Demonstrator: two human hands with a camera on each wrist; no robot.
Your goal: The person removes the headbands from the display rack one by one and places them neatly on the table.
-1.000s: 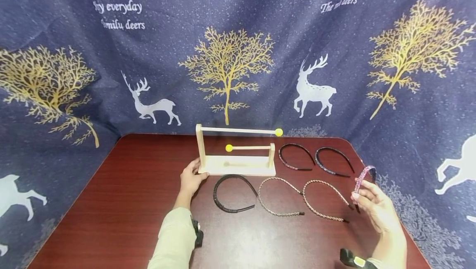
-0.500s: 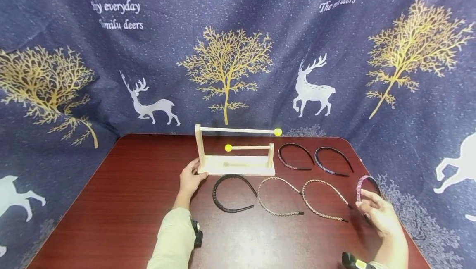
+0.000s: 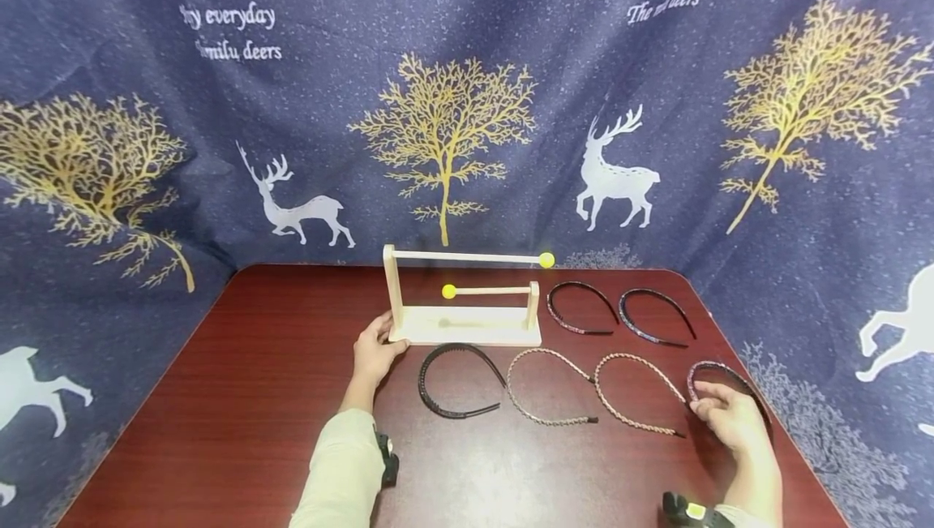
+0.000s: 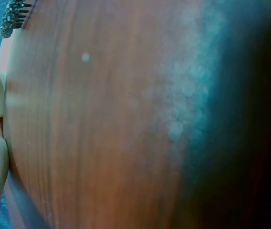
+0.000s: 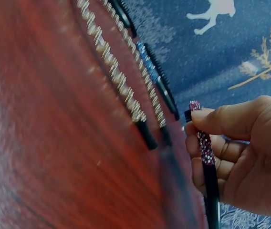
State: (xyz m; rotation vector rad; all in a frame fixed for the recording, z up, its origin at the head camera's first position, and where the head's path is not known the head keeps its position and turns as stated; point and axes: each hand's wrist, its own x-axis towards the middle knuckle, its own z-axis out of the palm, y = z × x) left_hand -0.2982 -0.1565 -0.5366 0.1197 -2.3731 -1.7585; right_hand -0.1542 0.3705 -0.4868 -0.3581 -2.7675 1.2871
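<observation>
My right hand [image 3: 730, 418] pinches a black headband with pink glitter [image 5: 206, 148] between thumb and fingers, low over the table's right edge. Its lower part is partly hidden by the hand in the head view. My left hand [image 3: 374, 354] grips the left end of a wooden headband stand [image 3: 467, 325], thumb at the front edge of its base. The stand has two rods tipped with yellow balls. Closest to the right hand lies a braided gold headband [image 3: 631, 423]; left of it are a similar braided headband [image 3: 543, 420] and a black toothed headband [image 3: 423, 386].
Behind these lie a red-glitter headband [image 3: 560, 322] and a blue-glitter headband [image 3: 633, 329], right of the stand. The dark red table [image 3: 255, 414] meets a blue patterned cloth [image 3: 467, 106] at the back and sides.
My right hand has lowered the pink-glitter headband toward the table, tilting it from upright to nearly flat. The left hand stays on the stand.
</observation>
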